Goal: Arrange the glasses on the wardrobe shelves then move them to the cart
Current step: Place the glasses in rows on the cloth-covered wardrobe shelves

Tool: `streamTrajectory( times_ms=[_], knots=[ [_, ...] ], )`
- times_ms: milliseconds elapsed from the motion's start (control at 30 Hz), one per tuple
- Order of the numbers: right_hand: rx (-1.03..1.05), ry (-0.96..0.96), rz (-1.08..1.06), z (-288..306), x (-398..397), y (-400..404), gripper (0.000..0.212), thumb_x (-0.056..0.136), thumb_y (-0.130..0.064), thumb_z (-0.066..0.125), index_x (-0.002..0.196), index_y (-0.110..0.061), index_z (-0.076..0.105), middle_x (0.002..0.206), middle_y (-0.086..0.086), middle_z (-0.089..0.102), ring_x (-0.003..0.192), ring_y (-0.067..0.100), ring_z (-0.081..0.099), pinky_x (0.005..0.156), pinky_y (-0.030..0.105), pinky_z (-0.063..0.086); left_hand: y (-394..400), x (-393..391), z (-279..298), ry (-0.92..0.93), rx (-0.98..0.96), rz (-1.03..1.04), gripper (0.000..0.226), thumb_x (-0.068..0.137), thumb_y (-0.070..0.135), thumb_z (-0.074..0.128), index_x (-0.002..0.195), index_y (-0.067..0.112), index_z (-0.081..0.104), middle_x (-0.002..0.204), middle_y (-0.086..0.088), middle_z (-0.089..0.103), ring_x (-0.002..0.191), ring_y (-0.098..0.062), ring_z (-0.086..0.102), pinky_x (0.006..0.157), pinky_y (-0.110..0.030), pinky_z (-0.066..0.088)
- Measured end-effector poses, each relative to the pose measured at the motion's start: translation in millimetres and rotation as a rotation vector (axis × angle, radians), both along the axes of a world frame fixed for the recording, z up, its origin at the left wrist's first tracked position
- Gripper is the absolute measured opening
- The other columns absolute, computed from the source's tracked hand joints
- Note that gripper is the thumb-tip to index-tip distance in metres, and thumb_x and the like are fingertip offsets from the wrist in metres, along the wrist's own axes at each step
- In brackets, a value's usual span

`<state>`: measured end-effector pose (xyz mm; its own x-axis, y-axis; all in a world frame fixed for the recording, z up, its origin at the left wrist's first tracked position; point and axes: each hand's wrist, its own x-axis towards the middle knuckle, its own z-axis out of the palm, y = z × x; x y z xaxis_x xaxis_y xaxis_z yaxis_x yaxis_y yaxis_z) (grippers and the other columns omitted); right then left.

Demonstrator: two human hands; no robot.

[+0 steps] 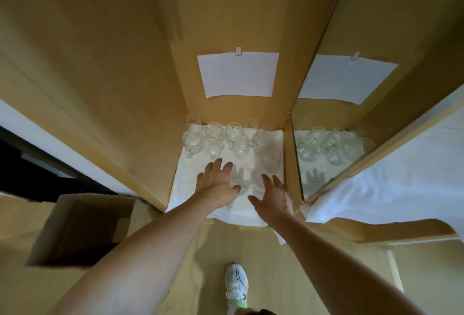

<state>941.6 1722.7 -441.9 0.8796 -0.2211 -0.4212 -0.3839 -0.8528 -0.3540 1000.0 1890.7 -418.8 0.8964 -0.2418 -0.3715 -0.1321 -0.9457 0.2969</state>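
The glasses (226,139) stand packed together at the far end of the shelf (175,189), on a white cloth (190,196). Both hands hover near them, left hand (218,184) and right hand (273,196) spread and empty. Dragging the cloth or reaching carelessly could topple the crowded glasses.

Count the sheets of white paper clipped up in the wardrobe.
2. One sheet of paper hangs on the back panel above the glasses; the other appears right of it in the mirrored side panel, probably a reflection.

Clear glasses (221,139), some handled, stand grouped on the white cloth (185,189). They occupy its rear half, against the wardrobe's back panel (238,25).
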Motion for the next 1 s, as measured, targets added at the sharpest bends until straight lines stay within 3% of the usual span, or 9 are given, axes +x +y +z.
streamTrajectory(
  times_ms=[333, 467, 1000],
  knots=[
    [-0.021, 0.032, -0.070, -34.2, 59.1, 5.5, 0.079, 0.095, -0.057, 0.059, 0.159, -0.027, 0.023, 0.166, 0.006, 0.022, 0.146, 0.031, 0.030, 0.115, 0.041, 0.032, 1.9, 58.1, -37.4, 0.041, -0.039, 0.076, 0.077, 0.093, 0.054, 0.057, 0.157, 0.023, 0.028, 0.166, -0.008, 0.021, 0.151, -0.030, 0.023, 0.114, -0.045, 0.035],
    [-0.043, 0.095, -0.108, -56.7, 80.1, 11.8, 0.081, 0.095, -0.058, 0.056, 0.160, -0.025, 0.020, 0.166, 0.009, 0.018, 0.148, 0.032, 0.025, 0.116, 0.042, 0.030, 2.3, 86.5, -61.9, 0.063, -0.097, 0.085, 0.077, 0.093, 0.052, 0.059, 0.157, 0.022, 0.028, 0.166, -0.009, 0.023, 0.150, -0.031, 0.024, 0.115, -0.046, 0.035],
    [-0.050, 0.145, -0.488, -150.6, 180.8, -10.4, 0.086, 0.092, -0.051, 0.065, 0.159, -0.022, 0.020, 0.165, 0.015, 0.020, 0.147, 0.038, 0.027, 0.115, 0.046, 0.033, -26.4, 196.2, -172.8, 0.159, -0.167, -0.031, 0.090, 0.094, 0.052, 0.062, 0.161, 0.020, 0.011, 0.168, -0.011, 0.012, 0.153, -0.031, 0.016, 0.116, -0.046, 0.032]
  ],
)
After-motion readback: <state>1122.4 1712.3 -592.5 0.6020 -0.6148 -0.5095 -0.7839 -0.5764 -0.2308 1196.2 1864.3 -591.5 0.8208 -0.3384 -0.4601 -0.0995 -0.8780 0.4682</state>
